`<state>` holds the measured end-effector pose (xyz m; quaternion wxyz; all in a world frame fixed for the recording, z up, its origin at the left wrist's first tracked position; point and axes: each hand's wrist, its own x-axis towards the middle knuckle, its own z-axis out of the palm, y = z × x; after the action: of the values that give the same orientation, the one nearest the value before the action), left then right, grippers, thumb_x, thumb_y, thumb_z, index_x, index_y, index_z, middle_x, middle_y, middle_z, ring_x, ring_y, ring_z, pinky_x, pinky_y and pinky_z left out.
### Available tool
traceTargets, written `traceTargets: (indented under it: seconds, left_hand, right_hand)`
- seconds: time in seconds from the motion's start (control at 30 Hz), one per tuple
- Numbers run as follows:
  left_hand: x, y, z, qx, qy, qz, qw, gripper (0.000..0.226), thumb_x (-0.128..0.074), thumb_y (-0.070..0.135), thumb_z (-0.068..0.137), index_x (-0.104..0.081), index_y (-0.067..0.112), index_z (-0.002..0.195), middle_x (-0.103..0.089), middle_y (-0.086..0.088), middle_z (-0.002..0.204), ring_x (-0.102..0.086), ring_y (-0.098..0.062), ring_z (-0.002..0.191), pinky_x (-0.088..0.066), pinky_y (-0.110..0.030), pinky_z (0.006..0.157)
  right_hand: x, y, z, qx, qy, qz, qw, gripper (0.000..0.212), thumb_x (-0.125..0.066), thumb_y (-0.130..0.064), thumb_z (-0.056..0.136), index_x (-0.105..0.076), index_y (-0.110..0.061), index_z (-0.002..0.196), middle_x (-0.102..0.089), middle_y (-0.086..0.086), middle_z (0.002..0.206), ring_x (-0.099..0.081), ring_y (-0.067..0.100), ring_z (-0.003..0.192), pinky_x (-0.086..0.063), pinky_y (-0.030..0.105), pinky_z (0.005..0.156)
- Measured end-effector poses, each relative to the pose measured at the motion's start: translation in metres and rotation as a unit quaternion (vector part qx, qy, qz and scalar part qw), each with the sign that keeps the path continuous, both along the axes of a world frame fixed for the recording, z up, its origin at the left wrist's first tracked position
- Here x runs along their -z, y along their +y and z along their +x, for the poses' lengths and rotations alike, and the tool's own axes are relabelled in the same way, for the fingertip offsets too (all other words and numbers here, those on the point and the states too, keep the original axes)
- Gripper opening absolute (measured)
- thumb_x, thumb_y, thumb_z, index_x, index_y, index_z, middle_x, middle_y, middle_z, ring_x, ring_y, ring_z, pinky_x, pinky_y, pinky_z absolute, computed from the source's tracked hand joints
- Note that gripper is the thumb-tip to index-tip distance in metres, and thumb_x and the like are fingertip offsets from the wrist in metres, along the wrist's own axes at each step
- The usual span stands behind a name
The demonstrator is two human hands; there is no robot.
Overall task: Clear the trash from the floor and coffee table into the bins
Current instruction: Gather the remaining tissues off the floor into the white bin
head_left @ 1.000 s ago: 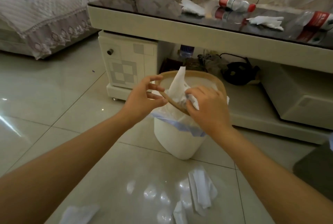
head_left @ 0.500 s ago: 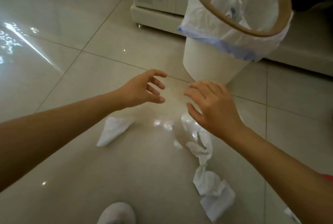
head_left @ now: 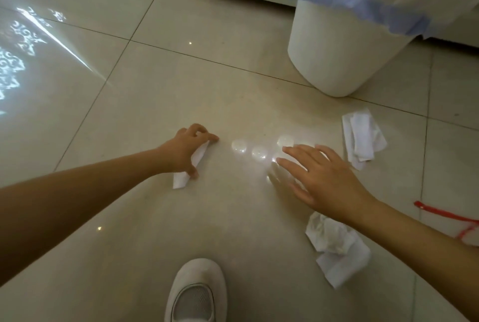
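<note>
Folded white tissue [head_left: 190,165] flat on the tiled floor [head_left: 145,104], pinched under curled fingers and thumb of left hand [head_left: 185,150]. Right hand [head_left: 317,179] spread flat and wide above the floor, holding nothing; crumpled tissue [head_left: 337,249] below its wrist, another folded tissue [head_left: 363,137] just beyond its fingertips. White lined bin [head_left: 344,49] upright toward the floor's far right; pale slipper [head_left: 195,293] at near edge.
</note>
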<state>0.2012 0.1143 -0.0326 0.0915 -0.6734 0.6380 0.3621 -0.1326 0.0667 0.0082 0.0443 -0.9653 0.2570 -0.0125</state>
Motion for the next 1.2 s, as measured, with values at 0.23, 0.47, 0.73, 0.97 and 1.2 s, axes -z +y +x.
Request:
traceTargets:
  seconds: [0.23, 0.47, 0.73, 0.97, 1.2]
  left_hand:
    - [0.003, -0.01, -0.011, -0.005, 0.013, -0.068, 0.998, 0.04, -0.061, 0.005, 0.08, -0.058, 0.026, 0.113, -0.054, 0.002, 0.105, -0.055, -0.02, 0.096, -0.045, -0.032, 0.078]
    - [-0.015, -0.032, -0.092, -0.011, 0.181, -0.108, 0.977, 0.006, -0.067, 0.018, 0.083, -0.069, 0.023, 0.086, -0.068, 0.009, 0.089, -0.058, 0.001, 0.082, -0.044, -0.011, 0.073]
    - [-0.004, -0.064, -0.208, 0.06, 0.279, -0.101, 0.953, 0.041, -0.079, 0.019, 0.073, -0.061, 0.021, 0.109, -0.062, 0.006, 0.101, -0.055, -0.004, 0.088, -0.047, -0.022, 0.076]
    - [0.017, -0.07, -0.233, 0.337, 0.019, -0.148, 0.93, 0.092, -0.08, 0.042, 0.065, -0.03, 0.036, 0.142, -0.032, 0.001, 0.142, -0.037, -0.022, 0.123, -0.045, -0.04, 0.087]
    - [0.004, -0.087, -0.245, 0.424, -0.014, -0.247, 0.871, 0.021, -0.052, 0.022, 0.09, -0.061, 0.014, 0.107, -0.057, -0.006, 0.104, -0.055, -0.026, 0.094, -0.037, -0.033, 0.067]
  right_hand:
    - [0.008, -0.001, -0.023, 0.019, 0.095, 0.061, 0.993, 0.056, -0.069, -0.038, 0.079, -0.055, -0.017, 0.13, -0.051, 0.009, 0.138, -0.051, 0.028, 0.123, -0.042, 0.046, 0.1]
    - [0.016, -0.005, -0.071, 0.043, 0.195, 0.137, 0.97, 0.088, -0.058, -0.067, 0.072, -0.03, -0.027, 0.145, -0.029, 0.003, 0.153, -0.033, 0.025, 0.136, -0.027, 0.046, 0.108]
    - [0.02, -0.011, -0.112, 0.13, 0.222, 0.142, 0.956, 0.103, -0.057, -0.078, 0.066, -0.012, -0.029, 0.145, -0.019, 0.002, 0.156, -0.025, 0.024, 0.14, -0.022, 0.049, 0.112]
    - [0.022, -0.017, -0.132, 0.164, 0.222, 0.127, 0.953, 0.101, -0.057, -0.076, 0.068, -0.018, -0.027, 0.146, -0.018, 0.004, 0.157, -0.024, 0.024, 0.14, -0.021, 0.049, 0.112]
    - [0.02, -0.008, -0.135, 0.169, 0.209, 0.121, 0.956, 0.094, -0.061, -0.07, 0.07, -0.025, -0.024, 0.144, -0.023, 0.006, 0.155, -0.029, 0.025, 0.138, -0.023, 0.049, 0.11]
